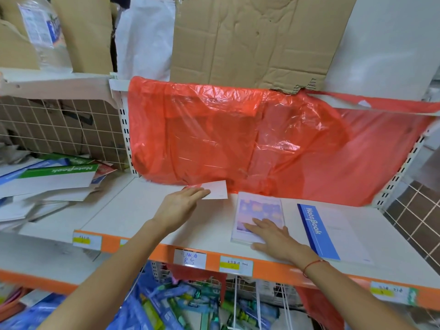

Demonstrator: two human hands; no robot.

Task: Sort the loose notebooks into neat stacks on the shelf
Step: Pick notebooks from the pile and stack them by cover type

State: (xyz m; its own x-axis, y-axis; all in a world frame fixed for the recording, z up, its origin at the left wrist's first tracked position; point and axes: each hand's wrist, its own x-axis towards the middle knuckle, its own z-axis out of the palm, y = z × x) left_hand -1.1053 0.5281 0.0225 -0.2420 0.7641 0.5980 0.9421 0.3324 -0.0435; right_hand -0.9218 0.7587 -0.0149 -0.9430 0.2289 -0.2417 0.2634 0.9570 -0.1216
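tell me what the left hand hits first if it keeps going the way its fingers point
The left hand already touches the white card; straight on, it would likely meet the red plastic bag hanging behind it, though depth is unclear.

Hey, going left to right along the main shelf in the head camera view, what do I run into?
Messy pile of notebooks → left hand touching a white notebook → purple patterned notebook under the right hand → blue-spined notebook.

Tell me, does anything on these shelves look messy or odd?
Yes. On the left shelf, the notebook pile is slumped and fanned out crookedly. A red plastic bag hangs from the upper shelf, hiding the back.
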